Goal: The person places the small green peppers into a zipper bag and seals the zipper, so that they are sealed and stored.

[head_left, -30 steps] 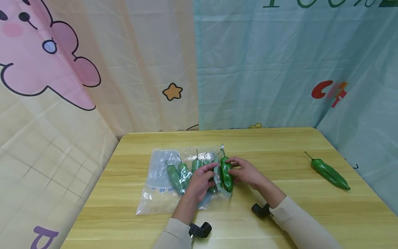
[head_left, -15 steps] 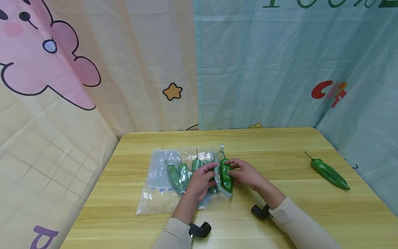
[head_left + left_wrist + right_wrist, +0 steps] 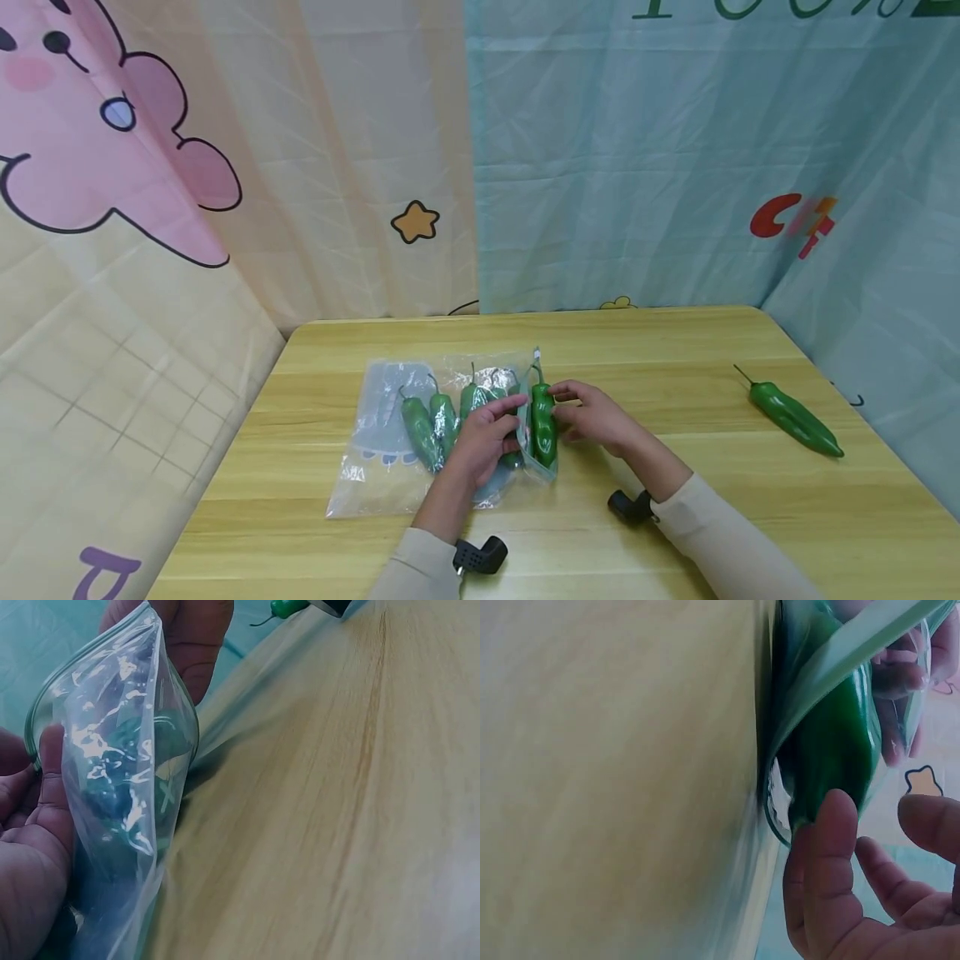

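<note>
Cloth (image 3: 600,167) hangs behind a wood table (image 3: 750,533). The left hand (image 3: 486,435) pinches the edge of a bag (image 3: 371,496). Beside it, the right hand (image 3: 597,419) has loose fingers, their tips touching a pepper (image 3: 543,429) in the bag's mouth. Green peppers (image 3: 418,429) lie inside, left of them. A lone pepper (image 3: 797,419) lies well to their right.

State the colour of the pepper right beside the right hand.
The pepper is glossy green; the head view shows it best.
</note>
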A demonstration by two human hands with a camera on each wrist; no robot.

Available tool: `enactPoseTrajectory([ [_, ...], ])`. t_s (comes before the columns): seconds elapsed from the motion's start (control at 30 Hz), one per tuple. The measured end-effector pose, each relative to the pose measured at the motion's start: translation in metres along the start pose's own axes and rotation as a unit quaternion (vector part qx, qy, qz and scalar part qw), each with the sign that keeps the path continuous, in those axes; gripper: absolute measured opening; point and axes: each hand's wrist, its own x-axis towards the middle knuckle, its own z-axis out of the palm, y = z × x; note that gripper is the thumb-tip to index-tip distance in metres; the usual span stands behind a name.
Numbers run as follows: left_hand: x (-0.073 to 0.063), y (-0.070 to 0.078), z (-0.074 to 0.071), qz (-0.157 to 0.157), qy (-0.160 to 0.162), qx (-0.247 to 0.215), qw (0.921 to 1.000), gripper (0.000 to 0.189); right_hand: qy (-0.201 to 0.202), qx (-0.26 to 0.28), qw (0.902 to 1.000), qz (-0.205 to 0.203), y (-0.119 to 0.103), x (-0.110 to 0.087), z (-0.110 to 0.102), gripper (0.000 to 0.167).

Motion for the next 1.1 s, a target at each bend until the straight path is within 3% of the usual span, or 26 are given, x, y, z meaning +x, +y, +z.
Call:
enactPoseTrajectory([
  [0.13,0.0,0.002,0.0,-0.005,0.003,0.014,0.9999,0.037,0.004,0.014,0.9999,-0.001,-0.002,-0.001,-0.002,0.039],
  [0.4,0.001,0.007,0.002,0.001,-0.003,0.03,0.9995,0.037,-0.028,0.04,0.9988,-0.007,-0.004,0.0,-0.001,0.042],
  [1.1,-0.002,0.012,0.005,0.003,-0.025,0.037,0.999,0.038,-0.046,0.101,0.9938,0.006,-0.002,0.01,0.009,0.047],
])
